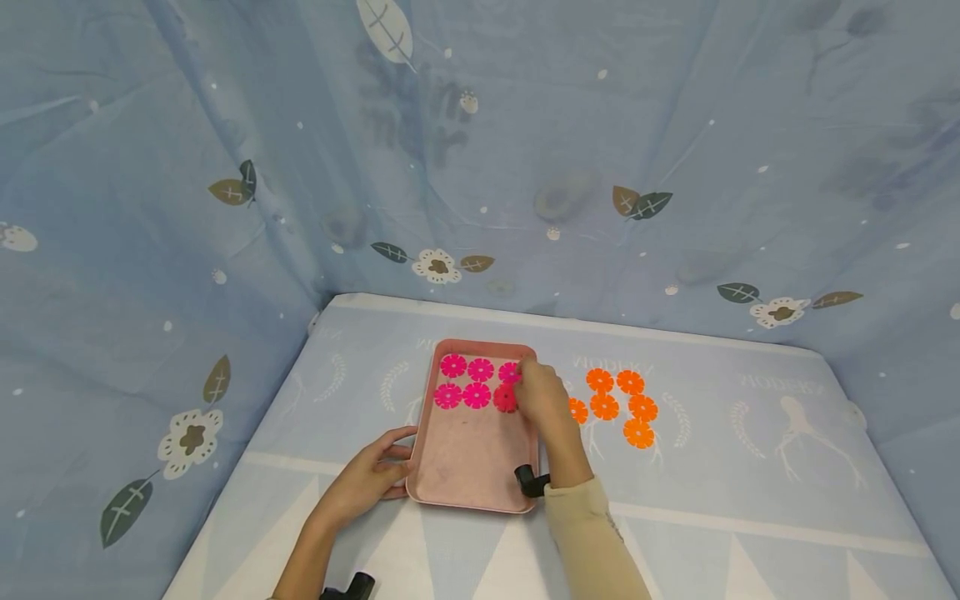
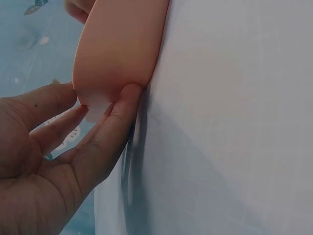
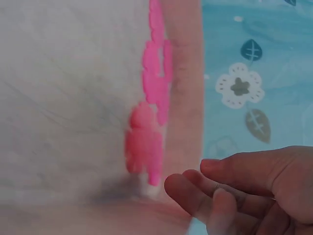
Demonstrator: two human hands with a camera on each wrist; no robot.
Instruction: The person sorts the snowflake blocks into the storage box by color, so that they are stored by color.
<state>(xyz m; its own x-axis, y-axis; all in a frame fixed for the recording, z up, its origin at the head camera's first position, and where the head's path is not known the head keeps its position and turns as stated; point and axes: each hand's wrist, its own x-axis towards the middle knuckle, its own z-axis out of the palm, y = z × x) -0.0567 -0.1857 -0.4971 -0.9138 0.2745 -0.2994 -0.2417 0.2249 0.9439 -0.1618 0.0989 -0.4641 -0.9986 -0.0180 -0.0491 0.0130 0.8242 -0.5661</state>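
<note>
On the table lies a pink rectangular tray (image 1: pixel 472 467) with two rows of flower-shaped notched plastic discs at its far end. Most are bright pink, such as the middle pink disc (image 1: pixel 477 395); the redder disc (image 1: pixel 506 398) ends the near row on the right. My right hand (image 1: pixel 542 398) is over the tray's right side, beside that redder disc. Its fingertips (image 3: pixel 178 188) look loosely bent and hold nothing in the right wrist view. My left hand (image 1: pixel 367 475) rests against the tray's left side, its extended fingers (image 2: pixel 122 107) touching the outer wall near the corner.
Right of the tray, several orange notched discs (image 1: pixel 604 407) lie loose on the patterned tablecloth (image 1: pixel 720 483). One orange disc (image 1: pixel 577 410) is partly covered by the right forearm. A blue printed curtain (image 1: pixel 525 167) closes off the back and sides.
</note>
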